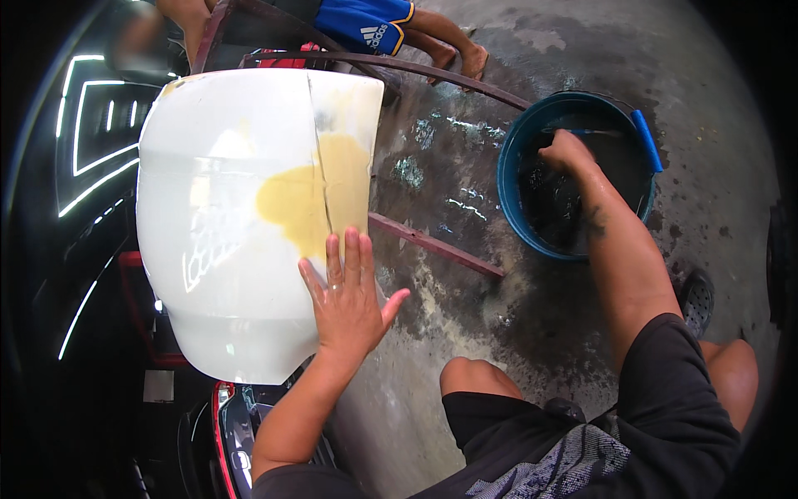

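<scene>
A white car body panel (224, 200), curved and glossy, stands to my left with a yellowish filler patch (291, 200) on it. A dark line runs down through that patch. My left hand (345, 287) rests flat on the panel's near right part, fingers stretched and thumb out, its fingertips by the lower end of the patch. Off to the right, my right hand (569, 154) reaches into a teal bucket (509, 204) of dark water. Its fingers curl downward, partly hidden; what they hold, if anything, does not show.
Dark red metal bars (436, 244) of a stand stick out beside the panel. The bucket's handle has a blue grip (647, 141). Another person in blue shorts (362, 21) is at the far side. A dark car (241, 432) is at lower left. The concrete floor (465, 308) is wet.
</scene>
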Tool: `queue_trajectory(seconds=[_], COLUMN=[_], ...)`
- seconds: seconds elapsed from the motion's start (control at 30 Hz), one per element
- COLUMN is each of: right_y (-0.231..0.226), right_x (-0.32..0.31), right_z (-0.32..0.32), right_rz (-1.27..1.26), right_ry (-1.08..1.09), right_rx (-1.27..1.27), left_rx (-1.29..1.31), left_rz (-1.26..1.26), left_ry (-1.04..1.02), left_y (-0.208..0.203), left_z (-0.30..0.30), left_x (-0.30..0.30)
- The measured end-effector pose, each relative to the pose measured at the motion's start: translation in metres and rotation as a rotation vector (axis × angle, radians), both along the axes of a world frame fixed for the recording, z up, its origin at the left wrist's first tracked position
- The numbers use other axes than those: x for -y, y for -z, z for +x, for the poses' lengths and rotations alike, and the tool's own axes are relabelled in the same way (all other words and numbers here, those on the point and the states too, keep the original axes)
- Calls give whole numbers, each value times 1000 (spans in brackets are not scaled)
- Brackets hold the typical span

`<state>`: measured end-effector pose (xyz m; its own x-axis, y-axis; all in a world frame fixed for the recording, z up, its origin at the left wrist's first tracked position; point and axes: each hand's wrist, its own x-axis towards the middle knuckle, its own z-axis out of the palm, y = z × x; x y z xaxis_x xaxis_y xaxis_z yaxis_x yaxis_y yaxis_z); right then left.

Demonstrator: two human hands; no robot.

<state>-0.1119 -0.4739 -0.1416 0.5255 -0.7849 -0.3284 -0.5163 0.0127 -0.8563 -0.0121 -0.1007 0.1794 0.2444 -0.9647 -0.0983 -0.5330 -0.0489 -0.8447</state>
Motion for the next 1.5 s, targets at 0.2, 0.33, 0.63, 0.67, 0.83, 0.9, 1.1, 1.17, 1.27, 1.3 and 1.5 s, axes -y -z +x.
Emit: queue_trajectory(seconds=[0.2, 0.33, 0.63, 0.67, 0.83, 0.9, 1.1, 1.17, 1.27, 1.3, 1.5], right_y=[-2, 15, 8, 9, 16, 18, 24, 26, 11, 10, 42], right_x=[-8, -7, -15, -13, -17, -17, -18, -15, -26, -26, -11], right_z=[8, 15, 15, 16, 18, 20, 24, 22, 15, 17, 22], right_rz=[-42, -44, -28, -3, -55, -98, -97, -77, -119, -109, -164], right_ry=[-6, -29, -72, -106, -88, -66, -66, -76, -83, -76, -1], right_rx=[-32, -8, -67, -92, -4, 5, -88, -75, -33, -32, 13], left_rx=[-5, 7, 45, 37, 136, 166, 114, 100, 96, 86, 63], left_rz=[-11, -37, -220, -249, -274, -235, -113, -77, -45, -35, -9], left_ry=[-23, 33, 98, 95, 142, 195, 155, 135, 127, 111, 36], left_y=[16, 18, -22, -27, -74, -99, -93, -82, -75, -72, -52], left_z=[4, 1, -5, -4, 3, 1, 11, 14, 12, 14, 17], left_x=[-67, -73, 24, 29, 76, 101, 85, 62, 28, 17, -55])
